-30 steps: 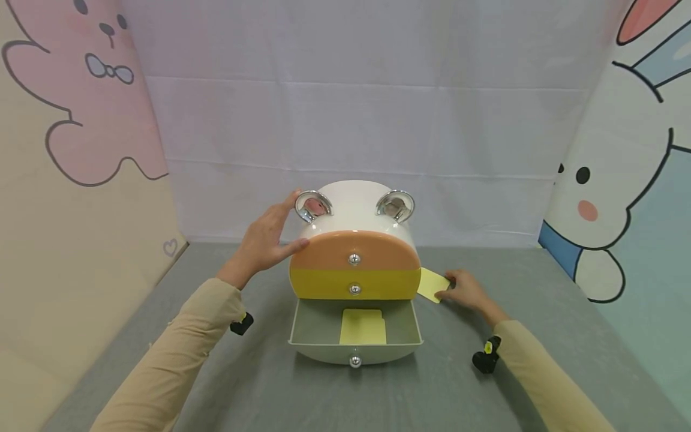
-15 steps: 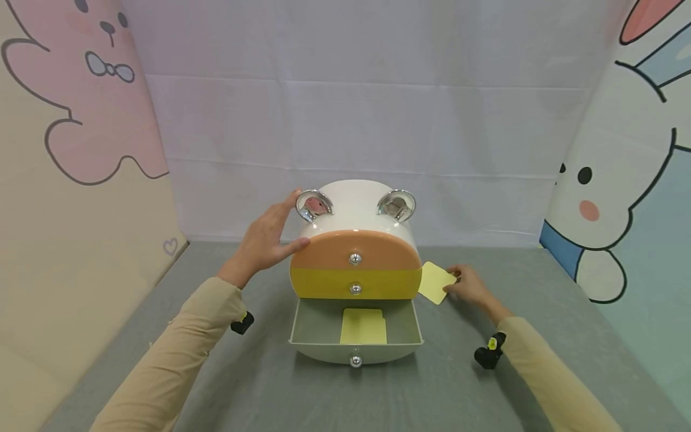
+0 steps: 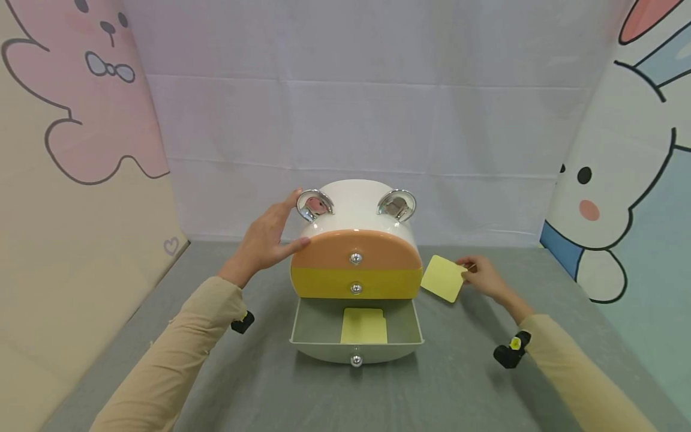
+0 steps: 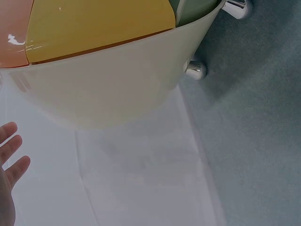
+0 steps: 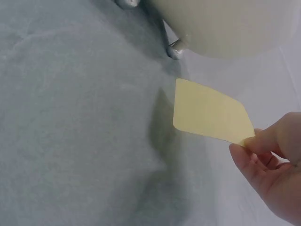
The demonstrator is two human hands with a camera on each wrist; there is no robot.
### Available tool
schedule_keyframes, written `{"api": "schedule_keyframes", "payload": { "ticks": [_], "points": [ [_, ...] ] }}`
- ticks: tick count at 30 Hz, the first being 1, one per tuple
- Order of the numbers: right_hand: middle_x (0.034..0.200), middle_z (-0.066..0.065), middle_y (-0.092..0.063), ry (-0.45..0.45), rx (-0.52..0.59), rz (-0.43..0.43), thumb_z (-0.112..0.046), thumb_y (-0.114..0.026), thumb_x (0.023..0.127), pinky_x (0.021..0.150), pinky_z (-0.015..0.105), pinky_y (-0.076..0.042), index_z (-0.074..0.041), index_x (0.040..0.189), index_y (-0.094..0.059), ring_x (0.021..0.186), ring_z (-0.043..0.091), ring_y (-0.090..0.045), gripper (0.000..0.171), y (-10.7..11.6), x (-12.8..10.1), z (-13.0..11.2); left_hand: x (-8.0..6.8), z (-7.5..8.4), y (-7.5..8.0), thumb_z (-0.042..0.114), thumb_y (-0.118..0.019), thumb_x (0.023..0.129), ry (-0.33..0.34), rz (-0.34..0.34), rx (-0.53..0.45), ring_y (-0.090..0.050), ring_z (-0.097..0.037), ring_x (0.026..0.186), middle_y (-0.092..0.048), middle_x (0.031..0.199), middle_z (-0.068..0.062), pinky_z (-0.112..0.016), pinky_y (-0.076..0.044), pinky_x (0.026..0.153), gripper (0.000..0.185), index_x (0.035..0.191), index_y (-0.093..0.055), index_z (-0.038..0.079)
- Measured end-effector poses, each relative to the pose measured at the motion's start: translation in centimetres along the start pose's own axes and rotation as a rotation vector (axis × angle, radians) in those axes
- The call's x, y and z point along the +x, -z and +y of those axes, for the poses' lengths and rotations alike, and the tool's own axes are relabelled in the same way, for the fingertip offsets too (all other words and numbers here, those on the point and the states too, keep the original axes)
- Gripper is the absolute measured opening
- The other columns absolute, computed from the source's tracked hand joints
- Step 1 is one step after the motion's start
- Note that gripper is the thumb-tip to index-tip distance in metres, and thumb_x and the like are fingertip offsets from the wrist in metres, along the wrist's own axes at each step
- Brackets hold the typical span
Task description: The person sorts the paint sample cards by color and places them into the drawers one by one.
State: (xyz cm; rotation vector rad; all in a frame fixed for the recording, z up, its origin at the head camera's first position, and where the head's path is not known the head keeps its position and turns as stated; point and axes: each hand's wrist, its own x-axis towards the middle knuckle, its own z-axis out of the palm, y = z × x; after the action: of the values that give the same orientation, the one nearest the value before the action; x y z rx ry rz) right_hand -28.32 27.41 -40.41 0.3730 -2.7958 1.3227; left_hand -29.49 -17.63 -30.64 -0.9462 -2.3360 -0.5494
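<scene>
A small rounded chest of drawers [image 3: 356, 201] with a white shell and silver ears stands mid-table. Its orange top drawer [image 3: 329, 252] and yellow middle drawer [image 3: 324, 285] are closed, while the green bottom drawer [image 3: 318, 324] is pulled out with a yellow card [image 3: 364, 327] inside. My left hand [image 3: 264, 237] rests against the chest's left side, thumb at the orange drawer's edge, fingers straight. To the right of the chest my right hand [image 3: 483, 277] pinches another yellow card [image 3: 444, 278] by its corner; in the right wrist view this card [image 5: 209, 112] hangs above the table.
The grey tabletop [image 3: 259, 384] runs back to a white cloth wall [image 3: 367, 120]. Side panels carry a pink bear [image 3: 102, 120] on the left and a white rabbit [image 3: 599, 180] on the right. Short silver feet [image 4: 195, 70] support the chest.
My right hand has moved right and slightly up with the yellow card, drawing it out from beside the chest so that more of it shows. The left hand and the drawers stay put.
</scene>
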Motion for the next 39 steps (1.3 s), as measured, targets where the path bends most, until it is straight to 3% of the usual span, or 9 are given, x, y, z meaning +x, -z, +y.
{"api": "schedule_keyframes", "payload": {
  "ticks": [5,16,21,28,34,39],
  "points": [
    [0.095,0.023,-0.047,0.02,-0.027,0.01,0.007,-0.044,0.089,0.071,0.043,-0.051,0.018,0.114,-0.047,0.082,0.03,-0.054,0.028,1.4,-0.5,-1.1,0.0,0.0,0.0,0.072,-0.035,0.08,0.006,0.0,-0.003,-0.048,-0.031,0.11,-0.043,0.135,-0.013,-0.05,-0.043,0.083,0.089,0.147,-0.017,0.015],
    [0.1,0.025,-0.047,0.105,-0.084,0.064,0.007,-0.048,0.089,0.063,0.022,-0.051,0.016,0.113,-0.048,0.084,0.031,-0.053,0.026,4.1,-2.2,-5.1,0.0,0.0,0.0,0.071,-0.036,0.081,-0.004,0.001,-0.005,-0.047,-0.031,0.111,-0.042,0.136,-0.014,-0.05,-0.043,0.084,0.088,0.147,-0.017,0.015],
    [0.098,0.022,-0.05,0.167,-0.105,0.095,0.008,-0.05,0.088,0.062,0.019,-0.05,0.013,0.11,-0.052,0.08,0.024,-0.054,0.023,5.0,-2.8,-7.2,-0.1,0.0,0.0,0.071,-0.035,0.081,-0.002,0.002,-0.005,-0.047,-0.031,0.111,-0.042,0.135,-0.014,-0.049,-0.043,0.084,0.089,0.146,-0.017,0.015],
    [0.1,0.019,-0.052,0.262,-0.106,0.132,0.01,-0.053,0.086,0.063,0.017,-0.05,0.011,0.108,-0.054,0.078,0.003,-0.05,0.023,5.3,-3.6,-9.6,0.0,0.1,0.1,0.072,-0.034,0.081,0.007,-0.004,-0.009,-0.047,-0.031,0.112,-0.042,0.136,-0.013,-0.049,-0.042,0.086,0.089,0.147,-0.017,0.015],
    [0.1,0.018,-0.052,0.318,-0.089,0.133,0.01,-0.055,0.085,0.063,0.016,-0.05,0.01,0.108,-0.056,0.08,0.009,-0.052,0.023,5.3,-4.3,-11.1,0.0,0.2,0.2,0.072,-0.034,0.08,0.007,-0.006,-0.012,-0.047,-0.031,0.112,-0.041,0.137,-0.012,-0.05,-0.042,0.087,0.089,0.147,-0.017,0.014],
    [0.099,0.014,-0.051,0.328,-0.114,0.136,0.009,-0.054,0.085,0.065,0.013,-0.049,0.009,0.108,-0.056,0.081,0.005,-0.051,0.023,5.6,-4.8,-11.7,-0.1,0.3,0.2,0.072,-0.034,0.081,0.006,-0.005,-0.016,-0.047,-0.031,0.112,-0.041,0.137,-0.012,-0.049,-0.042,0.087,0.089,0.146,-0.017,0.014]
  ]
}}
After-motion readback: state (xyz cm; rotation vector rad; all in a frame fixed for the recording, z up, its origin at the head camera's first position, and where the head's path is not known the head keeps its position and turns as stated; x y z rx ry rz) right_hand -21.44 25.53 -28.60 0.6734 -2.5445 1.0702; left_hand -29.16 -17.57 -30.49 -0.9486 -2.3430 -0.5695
